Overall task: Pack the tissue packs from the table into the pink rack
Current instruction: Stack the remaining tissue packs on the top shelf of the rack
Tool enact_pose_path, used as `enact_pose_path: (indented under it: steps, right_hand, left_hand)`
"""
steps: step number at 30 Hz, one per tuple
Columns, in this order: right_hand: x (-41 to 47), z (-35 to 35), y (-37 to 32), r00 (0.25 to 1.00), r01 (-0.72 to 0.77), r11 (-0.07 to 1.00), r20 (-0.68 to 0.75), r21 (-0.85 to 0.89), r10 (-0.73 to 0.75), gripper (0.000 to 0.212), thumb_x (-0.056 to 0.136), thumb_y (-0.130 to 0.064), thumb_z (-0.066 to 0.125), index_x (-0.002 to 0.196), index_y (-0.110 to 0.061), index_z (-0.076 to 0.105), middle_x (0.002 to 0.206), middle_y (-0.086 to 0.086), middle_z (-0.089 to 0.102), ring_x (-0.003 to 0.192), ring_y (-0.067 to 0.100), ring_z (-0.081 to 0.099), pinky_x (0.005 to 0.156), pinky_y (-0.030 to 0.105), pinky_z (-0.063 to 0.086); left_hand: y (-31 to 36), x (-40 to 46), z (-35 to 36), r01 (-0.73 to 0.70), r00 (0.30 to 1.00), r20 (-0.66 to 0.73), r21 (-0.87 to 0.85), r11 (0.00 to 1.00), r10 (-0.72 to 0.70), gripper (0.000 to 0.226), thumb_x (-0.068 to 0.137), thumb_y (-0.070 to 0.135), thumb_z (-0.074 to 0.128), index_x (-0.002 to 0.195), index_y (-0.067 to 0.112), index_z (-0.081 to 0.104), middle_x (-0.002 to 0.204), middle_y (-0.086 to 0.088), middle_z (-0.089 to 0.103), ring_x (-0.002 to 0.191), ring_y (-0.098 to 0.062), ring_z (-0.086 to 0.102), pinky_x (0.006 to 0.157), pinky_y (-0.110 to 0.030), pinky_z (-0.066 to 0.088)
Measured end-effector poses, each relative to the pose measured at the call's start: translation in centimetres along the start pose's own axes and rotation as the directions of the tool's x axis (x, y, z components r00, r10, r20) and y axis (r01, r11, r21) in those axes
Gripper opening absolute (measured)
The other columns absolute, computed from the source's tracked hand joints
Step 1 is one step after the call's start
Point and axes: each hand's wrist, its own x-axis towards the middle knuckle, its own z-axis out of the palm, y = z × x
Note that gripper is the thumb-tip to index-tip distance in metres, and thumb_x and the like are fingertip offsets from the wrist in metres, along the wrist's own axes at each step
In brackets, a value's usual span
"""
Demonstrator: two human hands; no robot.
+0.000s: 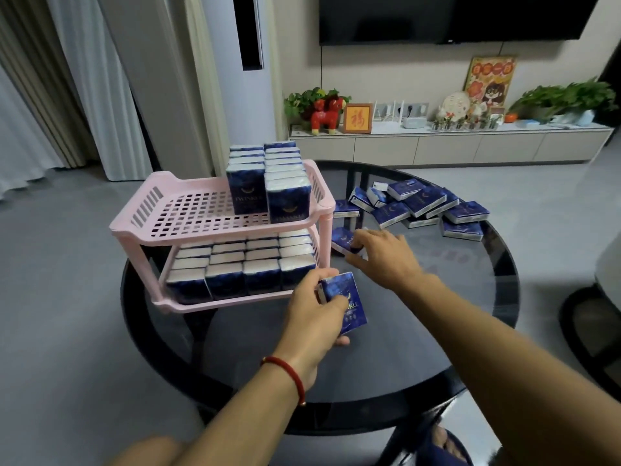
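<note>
- The desk [386, 364] is a round, dark glass top with a black rim, standing on a pale grey floor; behind it run long curtains, a tall white air-conditioner column, a low white cabinet with plants and ornaments, and a dark wall screen above.
- The pink rack [215, 210] sits on the left part of the desk, two tiers high, its long axis running left to right.
- Its lower tier is filled with packs standing upright in rows, white ends up.
- On the right end of its upper tier, two rows of upright packs [268, 176] run from front to back, printed faces toward the camera; the left of that tier is bare.
- Just in front of the rack's right corner, the left hand [312, 311], with a red cord at the wrist, is clenched around a blue tissue pack [349, 297], held clear of the glass, long axis tilted up toward the rack, printed face toward the camera.
- Right of the rack, close to its leg, the right hand [379, 253] closes over another pack [342, 238] lying flat on the desk; it seems gripped, though fingers hide most of it.
- Farther right of the rack, a loose heap of packs [423, 206] lies flat, overlapping and pointing many ways.
</note>
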Motion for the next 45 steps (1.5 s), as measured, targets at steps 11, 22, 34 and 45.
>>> enact_pose_path:
  steps: [11,22,34,45]
  right_hand:
    - [-10.2,-8.5,-0.2,0.959,-0.284,0.804,0.143,0.522,0.246,0.047,0.078,-0.035,0.085,0.111,-0.019,0.055,0.09,-0.004,0.067,0.082,0.014,0.067,0.073,0.034,0.062]
    - [-12.2,-9.5,-2.4,0.988,-0.011,0.857,0.136,0.516,-0.069,0.07,0.084,-0.049,0.074,0.14,-0.027,0.04,0.11,-0.008,0.061,0.092,0.008,0.067,0.08,0.031,0.061]
    - [-11.3,-7.5,-2.8,0.945,0.143,0.815,0.167,0.561,-0.28,0.044,0.091,-0.025,0.076,0.131,-0.023,0.058,0.115,-0.009,0.067,0.09,0.008,0.068,0.079,0.029,0.059]
    - [-11.1,-8.3,-3.6,0.951,0.119,0.779,0.154,0.616,-0.267,0.049,0.088,-0.02,0.078,0.134,-0.026,0.06,0.112,-0.009,0.071,0.091,0.008,0.07,0.082,0.032,0.061]
  left_hand:
    - [-0.5,-0.9,0.7,0.048,0.999,0.002,-0.022,0.999,-0.048,0.039,0.094,0.006,0.063,0.125,0.028,0.057,0.122,-0.005,0.065,0.098,-0.025,0.073,0.067,-0.039,0.065]
    - [-0.3,-0.3,-0.8,-0.199,0.98,0.041,0.254,0.947,0.195,0.056,0.079,0.008,0.069,0.123,0.04,0.056,0.119,-0.002,0.066,0.104,-0.02,0.065,0.078,-0.032,0.055]
    - [-1.1,-0.1,-4.5,-0.298,0.942,0.287,0.479,0.825,0.174,0.078,0.069,0.024,0.08,0.14,0.035,0.049,0.129,0.008,0.065,0.118,-0.01,0.064,0.102,-0.042,0.055]
    - [0.5,-1.5,-5.2,-0.426,0.903,0.206,0.537,0.728,0.376,0.046,0.077,0.023,0.088,0.11,0.04,0.061,0.113,0.015,0.069,0.105,-0.002,0.065,0.09,-0.036,0.06]
